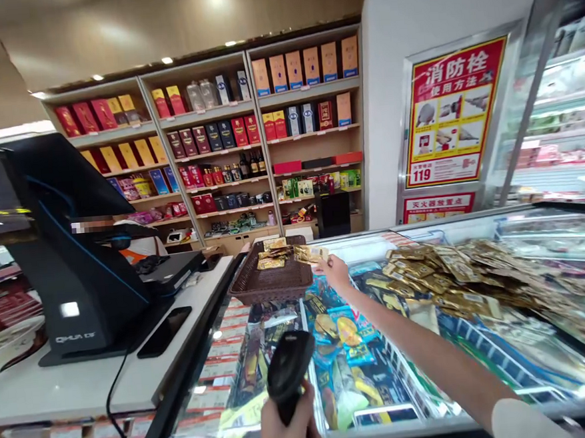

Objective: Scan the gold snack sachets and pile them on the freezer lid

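Note:
Low in the middle of the head view, my left hand (286,430) is wrapped round the handle of a black barcode scanner (291,362), its head tilted forward over the freezer's glass. My right hand (335,273) reaches forward and pinches a gold packet (309,254) at the right rim of a brown woven basket (272,288). Several similar gold packets (271,263) lie inside that basket. To the right, a large heap of gold packets (456,271) is spread on the freezer top.
Bagged goods (348,335) show inside the glass-topped freezer. On the left, a white counter (79,394) carries a checkout terminal (76,281) and a black phone (165,332). Part of a person (141,246) is visible behind the terminal. Shelves of boxed goods (211,134) line the back wall.

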Motion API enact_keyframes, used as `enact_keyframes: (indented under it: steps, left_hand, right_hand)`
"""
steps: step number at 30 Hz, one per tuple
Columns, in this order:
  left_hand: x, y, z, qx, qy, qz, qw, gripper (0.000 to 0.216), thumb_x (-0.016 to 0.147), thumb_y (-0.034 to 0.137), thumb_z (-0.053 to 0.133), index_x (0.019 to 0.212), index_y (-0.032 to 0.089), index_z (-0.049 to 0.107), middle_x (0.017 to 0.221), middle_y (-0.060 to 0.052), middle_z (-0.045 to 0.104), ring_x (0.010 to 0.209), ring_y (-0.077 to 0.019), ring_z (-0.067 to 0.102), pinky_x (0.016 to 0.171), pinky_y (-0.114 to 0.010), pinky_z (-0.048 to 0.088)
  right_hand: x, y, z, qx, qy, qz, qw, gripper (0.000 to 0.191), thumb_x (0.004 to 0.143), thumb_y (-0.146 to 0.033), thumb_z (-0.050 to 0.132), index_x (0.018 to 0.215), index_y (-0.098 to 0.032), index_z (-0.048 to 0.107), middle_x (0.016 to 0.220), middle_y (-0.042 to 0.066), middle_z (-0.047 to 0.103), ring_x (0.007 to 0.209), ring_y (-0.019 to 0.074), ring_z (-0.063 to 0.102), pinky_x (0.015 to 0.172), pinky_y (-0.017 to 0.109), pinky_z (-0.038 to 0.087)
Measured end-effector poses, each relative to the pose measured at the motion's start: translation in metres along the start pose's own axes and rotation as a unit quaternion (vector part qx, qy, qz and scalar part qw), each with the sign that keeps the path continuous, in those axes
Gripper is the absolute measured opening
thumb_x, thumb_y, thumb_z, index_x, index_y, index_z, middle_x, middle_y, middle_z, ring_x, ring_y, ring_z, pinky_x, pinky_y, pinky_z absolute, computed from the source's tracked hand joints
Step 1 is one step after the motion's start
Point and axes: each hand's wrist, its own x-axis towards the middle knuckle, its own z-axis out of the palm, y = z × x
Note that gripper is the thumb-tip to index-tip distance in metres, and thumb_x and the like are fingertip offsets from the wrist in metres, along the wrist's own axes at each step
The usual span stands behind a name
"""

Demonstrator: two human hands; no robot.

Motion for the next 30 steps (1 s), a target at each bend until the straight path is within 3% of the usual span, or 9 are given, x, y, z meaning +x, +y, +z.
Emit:
enact_keyframes:
  steps: [3,8,13,17,21,30]
  left_hand:
    - [0.005,0.019,0.019,0.011,0.001,0.064,0.998,0.041,0.069,0.054,0.081,0.065,0.018,0.062,0.045,0.002,0.056,0.04,-0.014,0.054,0.045,-0.026,0.044]
    - [0.013,0.044,0.056,0.044,-0.019,0.12,0.992,0.028,0.069,0.042,0.076,0.074,0.019,0.061,0.044,0.006,0.053,0.038,-0.0124,0.05,0.043,-0.024,0.041]
    - [0.003,0.05,0.082,0.052,-0.058,0.126,0.989,0.025,0.072,0.04,0.072,0.077,0.019,0.06,0.046,0.007,0.051,0.038,-0.0122,0.05,0.043,-0.025,0.041]
    - [-0.001,0.051,0.093,0.055,-0.055,0.125,0.989,0.025,0.073,0.04,0.071,0.077,0.019,0.059,0.047,0.007,0.052,0.038,-0.0113,0.049,0.043,-0.024,0.041]
    - [0.006,0.052,0.092,0.069,-0.038,0.137,0.987,0.024,0.073,0.039,0.07,0.075,0.02,0.057,0.044,0.007,0.051,0.036,-0.0119,0.048,0.041,-0.024,0.039]
    - [0.014,0.049,0.082,0.117,-0.057,0.134,0.982,0.023,0.072,0.039,0.07,0.073,0.021,0.055,0.044,0.007,0.05,0.037,-0.0119,0.047,0.041,-0.024,0.038]
  right_hand:
    - [-0.033,-0.006,-0.045,0.028,0.016,0.006,0.999,0.021,0.086,-0.038,0.066,0.083,-0.024,0.05,0.074,0.002,0.069,0.079,0.0231,0.077,0.077,0.035,0.064]
    - [-0.068,-0.018,-0.085,0.035,0.023,0.026,0.999,0.028,0.084,-0.04,0.069,0.08,-0.024,0.047,0.072,0.001,0.067,0.083,0.0242,0.078,0.079,0.036,0.064]
    - [-0.078,-0.023,-0.088,0.029,-0.003,0.027,0.999,0.027,0.084,-0.039,0.068,0.079,-0.025,0.046,0.073,0.001,0.069,0.084,0.0235,0.078,0.081,0.034,0.063]
    - [-0.081,-0.025,-0.084,0.025,-0.032,0.023,0.999,0.025,0.085,-0.04,0.066,0.08,-0.025,0.048,0.072,0.002,0.069,0.083,0.0249,0.078,0.079,0.036,0.063]
    - [-0.084,-0.024,-0.082,0.046,-0.055,0.009,0.997,0.024,0.084,-0.041,0.066,0.079,-0.025,0.048,0.072,0.001,0.069,0.08,0.0253,0.077,0.08,0.038,0.063]
    - [-0.094,-0.03,-0.081,0.04,-0.062,-0.008,0.997,0.046,0.075,-0.06,0.071,0.072,-0.027,0.039,0.064,0.0,0.063,0.076,0.0295,0.077,0.075,0.042,0.064]
